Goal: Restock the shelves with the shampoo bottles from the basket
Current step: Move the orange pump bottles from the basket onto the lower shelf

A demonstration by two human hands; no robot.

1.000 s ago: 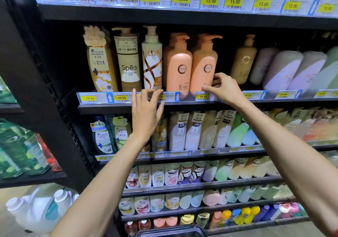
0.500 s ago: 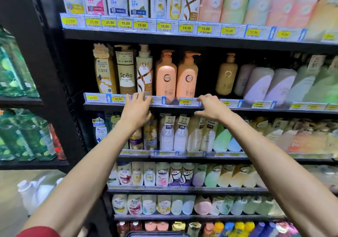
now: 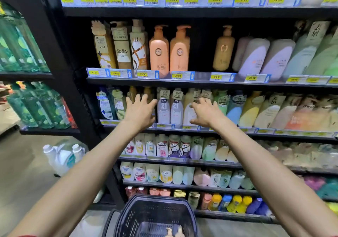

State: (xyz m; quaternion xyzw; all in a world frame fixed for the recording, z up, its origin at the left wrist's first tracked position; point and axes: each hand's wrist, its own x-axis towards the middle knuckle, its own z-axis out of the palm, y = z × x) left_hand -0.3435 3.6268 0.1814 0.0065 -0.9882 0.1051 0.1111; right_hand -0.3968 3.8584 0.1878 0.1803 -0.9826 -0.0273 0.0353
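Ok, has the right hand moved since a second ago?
Yes. The right hand has dropped from the price rail under the orange pump bottles to the cream bottle one shelf lower.

Head camera faces forward and down, near the shelves [image 3: 203,84].

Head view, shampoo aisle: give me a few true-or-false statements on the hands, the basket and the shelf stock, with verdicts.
1. The left hand and right hand hold nothing. True.
2. The dark blue plastic basket is empty. False: two pale pump tops show inside it.
3. Two peach pump bottles stand side by side on the black shelf above the hands. True.
4. The hands are level with the peach bottles. False: they are level with the grey "21" bottles, one shelf lower.
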